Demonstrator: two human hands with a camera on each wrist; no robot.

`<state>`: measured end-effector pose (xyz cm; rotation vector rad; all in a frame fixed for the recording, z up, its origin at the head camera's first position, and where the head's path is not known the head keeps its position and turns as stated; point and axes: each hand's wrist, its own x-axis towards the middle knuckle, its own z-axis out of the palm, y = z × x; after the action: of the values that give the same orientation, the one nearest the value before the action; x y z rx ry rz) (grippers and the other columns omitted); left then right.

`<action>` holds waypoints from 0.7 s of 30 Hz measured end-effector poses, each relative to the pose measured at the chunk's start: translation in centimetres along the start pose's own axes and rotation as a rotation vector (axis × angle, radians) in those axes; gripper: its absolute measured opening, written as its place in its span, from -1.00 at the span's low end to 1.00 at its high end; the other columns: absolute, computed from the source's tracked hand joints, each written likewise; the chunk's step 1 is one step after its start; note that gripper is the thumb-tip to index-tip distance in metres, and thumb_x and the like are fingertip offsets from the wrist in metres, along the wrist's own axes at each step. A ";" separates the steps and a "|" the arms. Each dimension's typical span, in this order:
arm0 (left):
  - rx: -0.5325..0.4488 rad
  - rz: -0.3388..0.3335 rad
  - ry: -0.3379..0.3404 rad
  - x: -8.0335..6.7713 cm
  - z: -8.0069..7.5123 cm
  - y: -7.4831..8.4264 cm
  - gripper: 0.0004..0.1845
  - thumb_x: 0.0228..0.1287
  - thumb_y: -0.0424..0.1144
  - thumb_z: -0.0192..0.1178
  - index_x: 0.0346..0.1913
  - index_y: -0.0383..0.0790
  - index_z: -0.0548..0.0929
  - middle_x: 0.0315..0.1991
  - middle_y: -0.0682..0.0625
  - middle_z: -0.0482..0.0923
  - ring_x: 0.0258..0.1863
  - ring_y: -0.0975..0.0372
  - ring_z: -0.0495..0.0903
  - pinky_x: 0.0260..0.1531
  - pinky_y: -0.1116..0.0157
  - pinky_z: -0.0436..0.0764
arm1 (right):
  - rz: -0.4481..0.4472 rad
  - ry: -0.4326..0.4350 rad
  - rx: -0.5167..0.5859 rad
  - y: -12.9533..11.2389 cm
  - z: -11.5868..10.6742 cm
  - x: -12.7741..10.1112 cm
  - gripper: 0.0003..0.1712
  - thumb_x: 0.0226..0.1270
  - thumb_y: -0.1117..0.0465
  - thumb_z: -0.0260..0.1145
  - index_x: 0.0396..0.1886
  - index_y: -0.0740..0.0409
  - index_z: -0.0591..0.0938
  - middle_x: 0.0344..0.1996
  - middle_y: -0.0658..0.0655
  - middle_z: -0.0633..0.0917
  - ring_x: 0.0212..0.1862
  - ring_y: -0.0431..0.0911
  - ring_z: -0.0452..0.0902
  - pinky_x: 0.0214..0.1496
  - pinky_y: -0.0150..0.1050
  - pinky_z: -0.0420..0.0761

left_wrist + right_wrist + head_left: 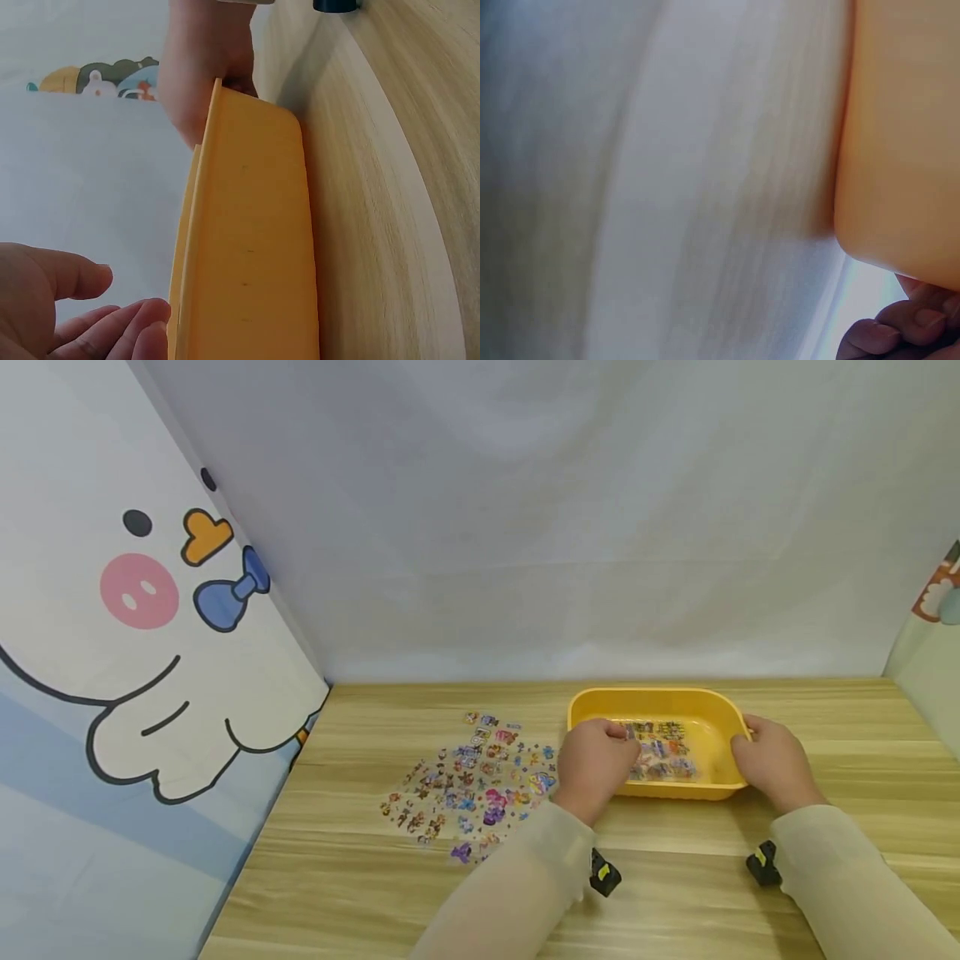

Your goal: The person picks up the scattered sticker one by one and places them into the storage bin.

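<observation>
Yellow tray, one, on the table: my right hand grips its right end. My left hand, thumb and fingers parted, at its left end. Sticker sheets inside; loose sheets leftward. I'd best steady the tray, keeping contents flat.

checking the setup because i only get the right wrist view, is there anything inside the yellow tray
Observer: Yes, the head view shows colourful sticker-like prints lying in the yellow tray.
Operator: ok and where's the left hand
Observer: In the head view, the left hand is at the tray's near left corner.
Operator: anything on the table beside the tray
Observer: Yes, more loose prints are spread over the wooden table to the left of the tray.
</observation>
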<state>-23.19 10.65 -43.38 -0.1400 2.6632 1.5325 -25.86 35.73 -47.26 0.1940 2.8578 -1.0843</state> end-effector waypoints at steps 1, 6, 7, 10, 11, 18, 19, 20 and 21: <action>0.006 0.011 0.002 0.0 0.0 -0.1 -0.89 0.31 -0.18 0.39 -0.16 -0.07 0.81 -0.42 0.24 0.67 -0.65 0.27 0.50 -0.58 0.26 0.47 | 0.002 -0.002 0.000 0.0 0.0 0.0 -0.33 0.55 0.19 -0.09 0.43 0.64 0.25 0.07 0.56 0.56 -0.18 0.14 0.60 -0.29 -0.24 0.55; 0.022 0.061 0.014 -0.1 -0.1 -0.3 -0.90 0.33 -0.18 0.39 -0.17 -0.08 0.79 -0.43 0.27 0.64 -0.57 0.37 0.55 -0.52 0.30 0.54 | 0.008 -0.002 -0.002 -0.1 0.0 0.0 -0.33 0.55 0.19 -0.09 0.44 0.64 0.25 0.06 0.55 0.56 -0.19 0.14 0.59 -0.30 -0.24 0.55; 0.024 0.066 0.015 -0.2 -0.1 -0.3 -0.90 0.33 -0.18 0.39 -0.17 -0.08 0.78 -0.43 0.28 0.64 -0.55 0.38 0.55 -0.50 0.31 0.55 | 0.007 -0.002 -0.003 -0.1 0.0 0.0 -0.33 0.55 0.19 -0.09 0.44 0.64 0.24 0.06 0.55 0.56 -0.19 0.14 0.59 -0.31 -0.24 0.56; 0.021 0.070 0.016 -0.2 -0.1 -0.3 -0.91 0.33 -0.17 0.39 -0.17 -0.06 0.77 -0.41 0.30 0.63 -0.52 0.40 0.55 -0.46 0.32 0.56 | 0.014 -0.005 -0.002 -0.1 -0.1 -0.1 -0.33 0.55 0.19 -0.10 0.44 0.64 0.23 0.09 0.57 0.54 -0.19 0.14 0.59 -0.31 -0.25 0.56; 0.016 0.068 0.016 -0.2 -0.2 -0.3 -0.91 0.33 -0.17 0.39 -0.17 -0.06 0.77 -0.41 0.30 0.63 -0.51 0.40 0.55 -0.45 0.32 0.56 | 0.017 -0.008 -0.002 -0.1 -0.1 -0.1 -0.33 0.55 0.19 -0.10 0.45 0.64 0.22 0.10 0.57 0.53 -0.19 0.14 0.59 -0.31 -0.25 0.57; -0.035 0.097 0.010 -0.4 -1.2 -1.2 -0.88 0.35 -0.10 0.39 -0.27 0.00 0.67 -0.46 0.24 0.58 -0.57 0.29 0.54 -0.54 0.27 0.54 | 0.031 -0.019 0.001 -0.3 -0.2 -0.3 -0.32 0.56 0.18 -0.11 0.46 0.63 0.20 0.14 0.59 0.51 -0.17 0.15 0.59 -0.31 -0.25 0.57; -0.031 0.109 0.010 -0.3 -1.6 -1.4 -0.88 0.36 -0.10 0.38 -0.28 0.00 0.66 -0.47 0.23 0.58 -0.58 0.28 0.54 -0.55 0.27 0.53 | 0.030 -0.020 0.003 -0.3 -0.2 -0.3 -0.32 0.56 0.18 -0.11 0.46 0.63 0.20 0.13 0.59 0.51 -0.18 0.14 0.59 -0.31 -0.25 0.57; -0.022 0.117 0.010 -0.3 -1.9 -1.7 -0.87 0.36 -0.10 0.37 -0.29 0.01 0.65 -0.47 0.22 0.57 -0.59 0.27 0.53 -0.55 0.27 0.53 | 0.030 -0.021 0.004 -0.3 -0.2 -0.3 -0.32 0.56 0.18 -0.11 0.46 0.63 0.20 0.14 0.59 0.51 -0.17 0.14 0.59 -0.31 -0.25 0.58; -0.010 0.127 0.009 -0.2 -2.3 -2.0 -0.88 0.37 -0.09 0.36 -0.29 0.01 0.64 -0.47 0.22 0.57 -0.59 0.27 0.53 -0.54 0.27 0.53 | 0.029 -0.023 0.005 -0.4 -0.2 -0.2 -0.32 0.56 0.18 -0.10 0.46 0.63 0.20 0.14 0.59 0.51 -0.17 0.15 0.59 -0.30 -0.25 0.57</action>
<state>-22.78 7.61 -43.95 0.0225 2.7203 1.5831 -25.68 35.55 -46.87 0.2216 2.8234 -1.0816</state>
